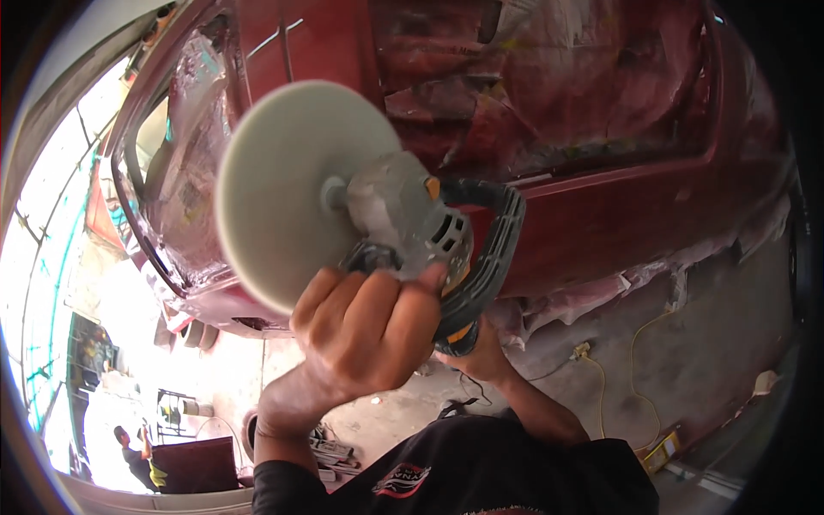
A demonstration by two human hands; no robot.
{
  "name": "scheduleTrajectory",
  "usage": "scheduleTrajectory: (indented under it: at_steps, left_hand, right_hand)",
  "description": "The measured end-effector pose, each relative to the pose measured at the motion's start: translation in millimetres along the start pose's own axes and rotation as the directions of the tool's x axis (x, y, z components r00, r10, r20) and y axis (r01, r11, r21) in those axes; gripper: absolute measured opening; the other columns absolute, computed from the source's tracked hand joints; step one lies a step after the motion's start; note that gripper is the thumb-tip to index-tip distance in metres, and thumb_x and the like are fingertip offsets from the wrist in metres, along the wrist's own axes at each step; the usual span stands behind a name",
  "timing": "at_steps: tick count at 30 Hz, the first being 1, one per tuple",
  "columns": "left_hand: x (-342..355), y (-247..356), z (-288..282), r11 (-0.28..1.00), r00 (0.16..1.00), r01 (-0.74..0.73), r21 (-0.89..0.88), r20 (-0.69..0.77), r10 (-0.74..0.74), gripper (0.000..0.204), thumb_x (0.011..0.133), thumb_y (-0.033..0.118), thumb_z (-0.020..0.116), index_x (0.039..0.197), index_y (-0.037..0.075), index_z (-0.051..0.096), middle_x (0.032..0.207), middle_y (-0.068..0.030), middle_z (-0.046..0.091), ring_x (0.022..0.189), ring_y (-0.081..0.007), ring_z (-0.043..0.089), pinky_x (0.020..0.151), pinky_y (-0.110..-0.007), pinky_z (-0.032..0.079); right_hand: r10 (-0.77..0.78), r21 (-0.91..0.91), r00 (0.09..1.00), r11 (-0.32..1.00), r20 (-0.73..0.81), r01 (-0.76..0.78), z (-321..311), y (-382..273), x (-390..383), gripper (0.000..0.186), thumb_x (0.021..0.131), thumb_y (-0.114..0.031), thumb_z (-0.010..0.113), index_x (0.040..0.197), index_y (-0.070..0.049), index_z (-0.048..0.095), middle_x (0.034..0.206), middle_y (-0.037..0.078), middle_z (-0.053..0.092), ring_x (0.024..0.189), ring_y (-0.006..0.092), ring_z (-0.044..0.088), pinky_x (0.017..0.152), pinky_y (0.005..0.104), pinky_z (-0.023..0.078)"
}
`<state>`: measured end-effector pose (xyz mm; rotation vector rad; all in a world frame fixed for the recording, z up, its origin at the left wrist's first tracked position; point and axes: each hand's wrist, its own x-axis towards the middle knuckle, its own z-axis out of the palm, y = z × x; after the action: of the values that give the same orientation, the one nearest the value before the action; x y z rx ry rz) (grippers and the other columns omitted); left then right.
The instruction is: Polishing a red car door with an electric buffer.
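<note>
I hold a car polisher (pixel 390 202) with a grey head and a black loop handle in front of the maroon car body (pixel 592 223). Its large pale round pad (pixel 279 189) is tilted up at the left, smooth and blurred as if spinning; whether it touches the paint I cannot tell. Wrapped round the front of the tool, beside the head, my left hand (pixel 369 326) is closed. Lower and behind it, my right hand (pixel 482 354) closes round the rear grip, its fingers partly hidden by the tool.
Crumpled masking film (pixel 592 300) hangs along the car's lower edge, and more covers its openings. A yellow cord (pixel 633 343) with a connector (pixel 582 350) trails over the floor at right. Far left, another person (pixel 136 455) stands by a dark red panel (pixel 196 466).
</note>
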<state>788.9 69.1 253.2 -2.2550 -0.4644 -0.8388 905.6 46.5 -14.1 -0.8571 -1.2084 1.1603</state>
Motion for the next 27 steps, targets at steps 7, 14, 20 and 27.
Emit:
scheduleTrajectory:
  at_steps: [7,14,20,27]
  left_hand:
    - [-15,21,4,0.999,0.99,0.006,-0.051,0.139,0.001,0.026,0.087,0.007,0.075,0.071,0.006,0.055,0.061,0.0029,0.042,0.047,-0.009,0.047,0.047,-0.027,0.034]
    - [-23,49,8,0.989,0.954,0.125,-0.075,0.282,-0.099,0.028,0.081,0.005,0.082,0.067,0.005,0.057,0.058,-0.0002,0.045,0.048,-0.0171,0.051,0.051,-0.031,0.04]
    - [-35,58,16,0.983,0.94,0.121,-0.136,0.333,-0.07,0.026,0.083,0.006,0.08,0.068,0.005,0.059,0.058,-0.0005,0.046,0.048,-0.0166,0.051,0.051,-0.031,0.041]
    - [-39,61,15,0.987,0.932,0.106,-0.12,0.357,-0.056,0.027,0.083,0.004,0.079,0.067,0.004,0.057,0.058,-0.0012,0.048,0.049,-0.0193,0.053,0.05,-0.033,0.042]
  right_hand:
    - [0.176,0.215,0.981,0.958,0.076,-0.188,-1,29,-26,0.092,0.072,0.002,0.081,0.149,-0.001,0.03,0.136,0.012,0.053,0.131,0.0226,0.053,0.111,0.039,0.042]
    - [0.166,0.178,0.977,0.966,0.132,-0.188,-2,73,-57,0.092,0.072,0.0,0.083,0.148,0.0,0.031,0.136,0.013,0.053,0.13,0.0229,0.054,0.11,0.0384,0.043]
    - [0.193,0.256,0.974,0.942,0.12,-0.218,-1,94,-75,0.087,0.072,0.0,0.083,0.144,-0.001,0.035,0.134,0.013,0.055,0.129,0.0226,0.055,0.109,0.0377,0.044]
    - [0.187,0.286,0.979,0.936,0.08,-0.203,0,71,-72,0.099,0.07,0.0,0.085,0.152,-0.003,0.029,0.138,0.013,0.056,0.13,0.0224,0.055,0.11,0.0371,0.043]
